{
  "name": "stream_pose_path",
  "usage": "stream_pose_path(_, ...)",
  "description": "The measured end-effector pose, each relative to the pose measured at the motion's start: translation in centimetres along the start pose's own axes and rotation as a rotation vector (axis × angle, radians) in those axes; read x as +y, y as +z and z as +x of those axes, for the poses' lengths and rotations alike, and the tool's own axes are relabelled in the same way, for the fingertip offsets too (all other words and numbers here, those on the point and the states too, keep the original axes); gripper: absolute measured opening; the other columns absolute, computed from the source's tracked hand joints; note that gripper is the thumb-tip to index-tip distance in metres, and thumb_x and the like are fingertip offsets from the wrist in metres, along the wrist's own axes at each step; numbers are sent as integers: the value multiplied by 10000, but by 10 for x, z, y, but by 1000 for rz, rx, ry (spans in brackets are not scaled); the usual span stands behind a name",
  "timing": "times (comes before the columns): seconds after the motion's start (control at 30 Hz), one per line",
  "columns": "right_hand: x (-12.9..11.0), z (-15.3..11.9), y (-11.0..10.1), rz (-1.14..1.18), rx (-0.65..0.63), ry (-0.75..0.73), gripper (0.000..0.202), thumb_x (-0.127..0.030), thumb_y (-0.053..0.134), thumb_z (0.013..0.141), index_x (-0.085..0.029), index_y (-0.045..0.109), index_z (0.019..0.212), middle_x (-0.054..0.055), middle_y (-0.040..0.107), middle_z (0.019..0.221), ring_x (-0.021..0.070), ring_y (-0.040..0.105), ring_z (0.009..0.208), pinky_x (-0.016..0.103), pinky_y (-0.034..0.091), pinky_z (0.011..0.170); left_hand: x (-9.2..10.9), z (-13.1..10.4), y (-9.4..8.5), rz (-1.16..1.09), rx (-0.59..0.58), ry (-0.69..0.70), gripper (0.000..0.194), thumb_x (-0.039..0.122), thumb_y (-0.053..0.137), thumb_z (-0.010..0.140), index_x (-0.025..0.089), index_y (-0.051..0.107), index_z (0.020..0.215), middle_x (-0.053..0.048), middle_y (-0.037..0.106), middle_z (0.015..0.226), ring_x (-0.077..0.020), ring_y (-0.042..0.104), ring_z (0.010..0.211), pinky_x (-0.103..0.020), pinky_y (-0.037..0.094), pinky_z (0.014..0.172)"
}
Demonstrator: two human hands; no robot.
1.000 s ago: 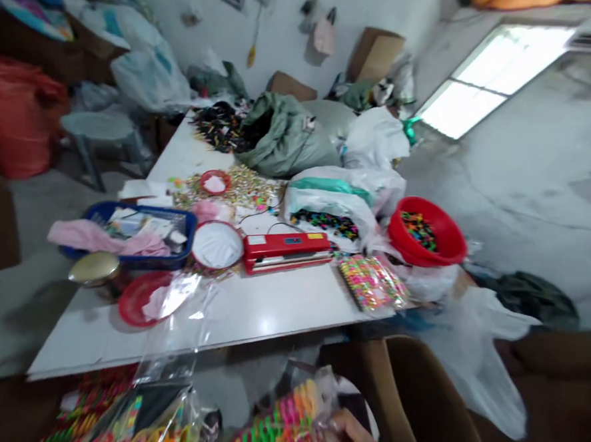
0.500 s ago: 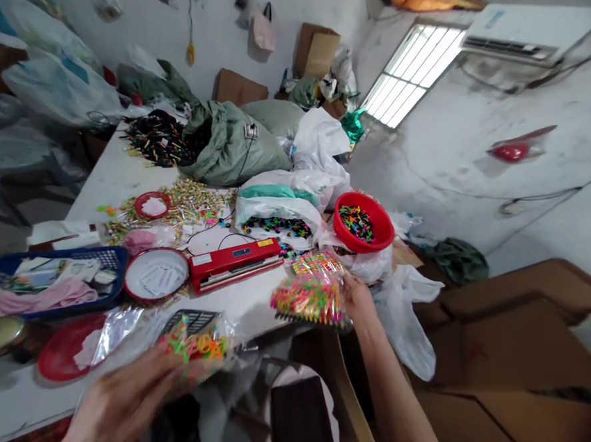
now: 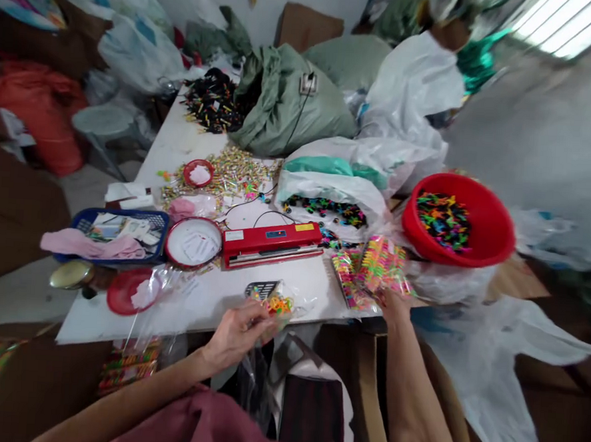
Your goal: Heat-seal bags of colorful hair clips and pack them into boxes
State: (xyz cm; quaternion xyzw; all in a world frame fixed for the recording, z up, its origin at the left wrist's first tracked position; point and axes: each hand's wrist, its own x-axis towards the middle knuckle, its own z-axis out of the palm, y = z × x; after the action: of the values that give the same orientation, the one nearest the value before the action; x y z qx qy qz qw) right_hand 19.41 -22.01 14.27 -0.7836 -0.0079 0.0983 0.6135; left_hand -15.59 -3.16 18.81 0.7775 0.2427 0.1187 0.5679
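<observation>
My left hand (image 3: 241, 331) is closed on a clear plastic bag (image 3: 281, 305) of small orange, yellow and green pieces, held at the table's front edge beside a dark slotted tray (image 3: 261, 289). Farther right, my right hand (image 3: 393, 304) grips the near end of a clear packet (image 3: 380, 261) filled with rows of pink, yellow and green pieces. That packet lies over or against similar packets (image 3: 345, 274) at the table's front right. Between and behind my hands sits a red bag sealer (image 3: 274, 241) with a cord.
A red basin (image 3: 490, 226) of colourful pieces stands at the right. Leftward are a white dish (image 3: 184, 241), a blue basket (image 3: 162, 229) and a red plate (image 3: 121, 294). Sacks (image 3: 322, 109) fill the back. An open cardboard box (image 3: 373, 386) stands below the front edge.
The view has tipped down and turned left. My right hand has brought its packet down onto the similar packets. My left hand keeps its bag, now nearer the table's middle front.
</observation>
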Motion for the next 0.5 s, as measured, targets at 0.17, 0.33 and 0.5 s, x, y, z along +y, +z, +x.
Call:
stream_pose_path(0.17, -32, -86, 4, -380, -692, -304, 627, -322, 775, 583, -221, 567, 1166, 100, 566, 1217, 269, 527, 1090, 427, 410, 936, 14, 12, 41, -72, 9, -151, 218, 308, 535, 836, 153, 651, 735, -27, 633, 735, -144, 558, 732, -251, 420, 692)
stream_pose_path(0.33, -43, -122, 38, -799, -1379, -835, 115, -178, 532, 840, -212, 618, 907, 51, 641, 909, 191, 558, 901, 392, 312, 976, 31, 9, 58, -46, -60, -265, 188, 266, 554, 812, 154, 631, 683, -7, 612, 692, -121, 542, 679, -224, 411, 656)
stream_pose_path(0.5, -25, -64, 59, -817, -1484, -953, 147, -128, 465, 840, -196, 583, 786, 12, 595, 735, 144, 530, 708, 333, 308, 882, 20, 19, 30, 394, -271, -290, 192, 218, 470, 850, 170, 640, 776, -39, 619, 792, -154, 572, 729, -245, 420, 673)
